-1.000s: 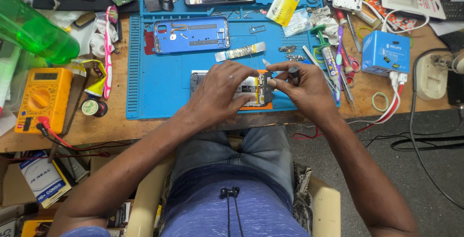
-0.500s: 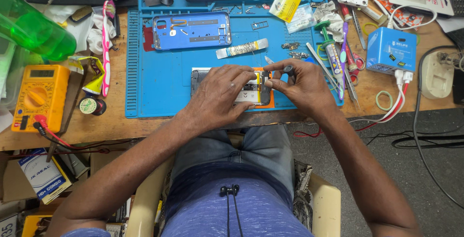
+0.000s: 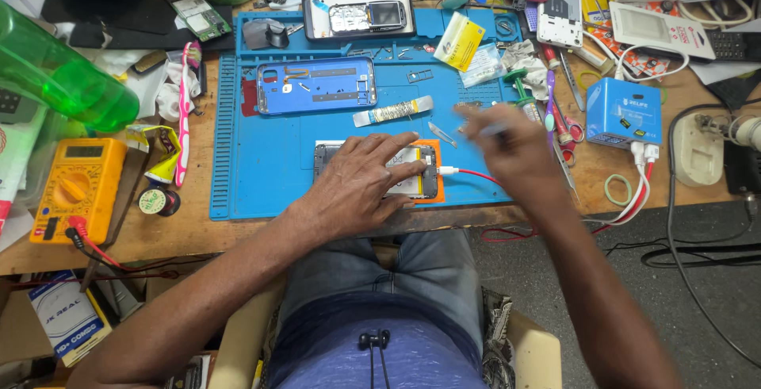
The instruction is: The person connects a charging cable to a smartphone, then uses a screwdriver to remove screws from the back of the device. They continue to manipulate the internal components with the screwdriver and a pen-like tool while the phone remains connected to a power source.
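Phone-repair workshop: multimeter (image 3: pixel 75 189), blue mat (image 3: pixel 261 175)

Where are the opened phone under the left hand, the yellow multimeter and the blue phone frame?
opened phone (image 3: pixel 426 173), head view, its right end beside the fingertips.
yellow multimeter (image 3: pixel 73 191), head view, its round dial.
blue phone frame (image 3: pixel 315 85), head view, its middle.

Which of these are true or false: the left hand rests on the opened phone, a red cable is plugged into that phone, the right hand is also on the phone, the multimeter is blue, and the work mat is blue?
1. The left hand lies flat on the opened phone. True.
2. A red cable with a white plug runs into the phone's right end. True.
3. The right hand presses on the phone too. False: it is raised to the right of it, blurred, pinching something thin.
4. The multimeter is blue. False: it is yellow-orange.
5. The work mat is blue. True.
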